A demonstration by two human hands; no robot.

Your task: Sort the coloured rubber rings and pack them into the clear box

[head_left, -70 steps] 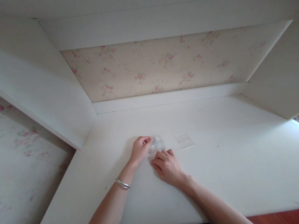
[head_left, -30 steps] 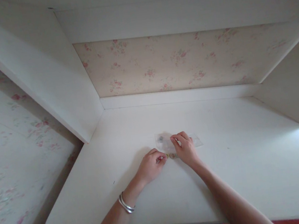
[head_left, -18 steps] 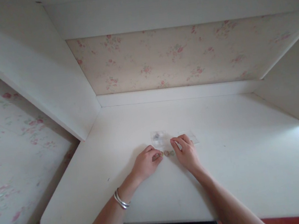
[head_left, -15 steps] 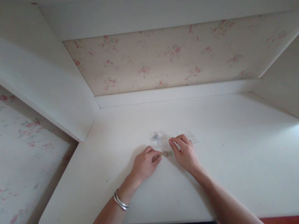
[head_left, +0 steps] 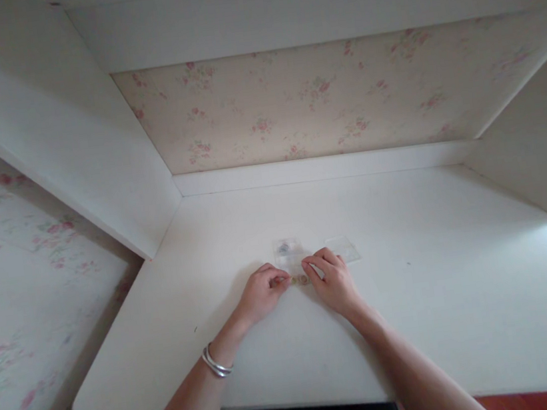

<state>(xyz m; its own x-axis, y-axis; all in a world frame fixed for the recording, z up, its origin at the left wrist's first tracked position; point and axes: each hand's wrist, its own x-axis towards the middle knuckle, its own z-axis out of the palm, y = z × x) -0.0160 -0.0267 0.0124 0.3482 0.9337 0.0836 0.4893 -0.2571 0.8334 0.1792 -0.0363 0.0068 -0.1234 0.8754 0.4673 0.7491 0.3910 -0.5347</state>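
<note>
Coins [head_left: 299, 280], small and dull gold-green, lie in a short row on the white desk [head_left: 416, 294], pinched between left hand [head_left: 261, 294] and right hand [head_left: 331, 283], now closer together than before.

White table [head_left: 416, 294], below floral wallpaper [head_left: 310, 102]; white side panel [head_left: 69, 144] left of that table; silver bracelet [head_left: 214, 364] over table's front edge.
</note>
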